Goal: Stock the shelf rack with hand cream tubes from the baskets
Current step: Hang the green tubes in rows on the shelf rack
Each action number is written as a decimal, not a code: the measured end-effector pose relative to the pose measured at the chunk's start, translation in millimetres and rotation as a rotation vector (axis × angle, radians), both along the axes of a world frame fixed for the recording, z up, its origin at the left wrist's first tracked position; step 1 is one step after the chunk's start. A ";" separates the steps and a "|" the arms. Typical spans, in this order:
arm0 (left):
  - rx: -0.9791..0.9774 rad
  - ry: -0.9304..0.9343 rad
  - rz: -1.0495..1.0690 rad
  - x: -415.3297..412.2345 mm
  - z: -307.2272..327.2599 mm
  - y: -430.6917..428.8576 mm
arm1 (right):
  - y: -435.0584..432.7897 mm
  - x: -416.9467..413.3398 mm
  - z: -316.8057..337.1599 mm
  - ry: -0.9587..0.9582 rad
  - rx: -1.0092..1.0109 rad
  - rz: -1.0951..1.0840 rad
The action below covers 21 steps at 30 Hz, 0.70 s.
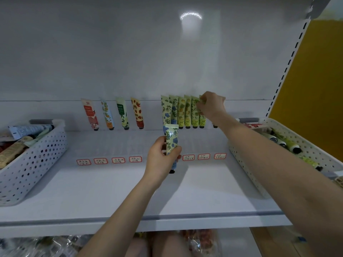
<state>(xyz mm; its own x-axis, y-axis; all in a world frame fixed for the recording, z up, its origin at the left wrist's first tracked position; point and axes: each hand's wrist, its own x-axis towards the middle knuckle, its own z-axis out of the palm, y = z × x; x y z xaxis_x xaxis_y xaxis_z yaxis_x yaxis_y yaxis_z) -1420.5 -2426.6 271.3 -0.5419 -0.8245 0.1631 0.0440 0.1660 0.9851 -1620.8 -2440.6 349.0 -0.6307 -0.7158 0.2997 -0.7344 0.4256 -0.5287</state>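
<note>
Blue-floral tube point(171, 140) upright — cap apparently down

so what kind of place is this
Most likely a shop, or a mock-up of one: a white shelf with red-bordered handwritten labels along it, hand cream tubes stood in rows against the back panel, and a slotted upright like store racking.

Bare left hand point(161, 154), right hand point(211, 105).

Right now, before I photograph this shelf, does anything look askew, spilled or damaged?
Nothing is spilled or damaged. The four spaced tubes on the left lean with tops left of their caps, unlike the straighter packed row that the right hand pinches. The wide lens may exaggerate it.
</note>
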 end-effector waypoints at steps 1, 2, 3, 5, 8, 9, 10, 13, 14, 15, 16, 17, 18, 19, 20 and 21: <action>0.008 0.011 -0.012 1.0 1.3 0.6 | 2.2 0.1 1.7 0.008 -0.009 -0.003; 0.017 0.019 -0.029 1.7 2.7 1.1 | 3.7 -1.8 2.7 0.009 -0.027 0.000; 0.022 0.019 -0.042 2.0 3.8 1.4 | 6.1 -2.9 4.2 -0.004 -0.056 0.009; 0.012 0.020 -0.038 2.0 5.7 2.0 | 13.5 -3.6 8.3 -0.071 -0.128 0.037; -0.012 0.027 -0.006 2.4 7.9 4.3 | 30.4 0.5 13.4 -0.125 -0.259 0.085; -0.008 0.033 -0.002 3.1 9.6 6.4 | 38.0 5.2 14.8 -0.126 -0.296 0.107; 0.004 0.042 -0.002 3.7 11.2 8.9 | 45.5 10.5 15.3 -0.145 -0.318 0.141; 0.017 0.055 -0.014 4.3 14.6 16.2 | 69.8 31.1 14.3 -0.346 -0.276 0.273; 0.022 0.065 -0.023 4.3 15.4 19.1 | 77.6 38.2 13.2 -0.407 -0.242 0.318; 0.025 0.077 -0.034 4.1 16.2 21.9 | 84.7 44.5 11.3 -0.441 -0.214 0.357; 0.025 0.083 -0.040 3.5 16.9 24.6 | 91.2 49.9 9.5 -0.456 -0.197 0.387; 0.020 0.080 -0.040 3.0 17.7 27.4 | 96.9 54.2 7.3 -0.457 -0.186 0.410; 0.014 0.074 -0.035 2.2 17.7 29.7 | 102.0 58.5 5.3 -0.457 -0.182 0.427; 0.005 0.066 -0.029 1.5 17.7 31.6 | 105.9 61.9 3.5 -0.463 -0.179 0.438; -0.001 0.062 -0.026 1.0 18.0 33.5 | 108.6 64.4 1.5 -0.474 -0.172 0.446; -0.002 0.058 -0.023 0.8 18.1 34.9 | 110.5 66.5 0.0 -0.481 -0.160 0.452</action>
<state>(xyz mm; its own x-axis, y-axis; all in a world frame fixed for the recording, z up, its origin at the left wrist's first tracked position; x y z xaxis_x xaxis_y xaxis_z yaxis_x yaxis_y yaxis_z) -1419.7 -2391.7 289.4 -0.5502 -0.8115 0.1968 0.1052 0.1664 0.9804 -1554.3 -2330.1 349.0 -0.3698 -0.9105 0.1848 -0.4894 0.0218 -0.8718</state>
